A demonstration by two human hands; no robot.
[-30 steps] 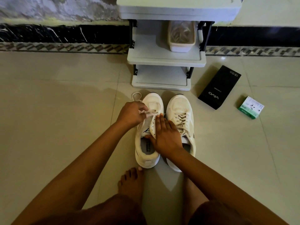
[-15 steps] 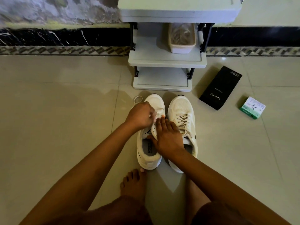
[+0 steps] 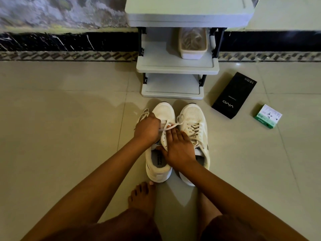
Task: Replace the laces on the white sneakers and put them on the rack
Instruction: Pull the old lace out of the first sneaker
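Two white sneakers stand side by side on the floor, toes toward the rack. The left sneaker point(image 3: 160, 160) has a loose white lace point(image 3: 171, 125) across its front eyelets. My left hand point(image 3: 147, 128) pinches that lace over the shoe's left side. My right hand point(image 3: 178, 147) lies on the left sneaker's tongue and eyelet flap, fingers straight, thumb at the opening. The right sneaker point(image 3: 194, 122) is fully laced. The grey shoe rack point(image 3: 175, 67) stands just beyond the toes.
A pale tub point(image 3: 192, 43) of laces sits on the rack's middle shelf. A black phone box point(image 3: 233, 95) and a small green-and-white box point(image 3: 267, 116) lie on the tiles to the right. My bare feet point(image 3: 142, 197) are behind the heels.
My left hand has drawn the lace through toward the shoe's centre; a loop now shows on the right near the other sneaker's toe. My right hand has stayed on the tongue.
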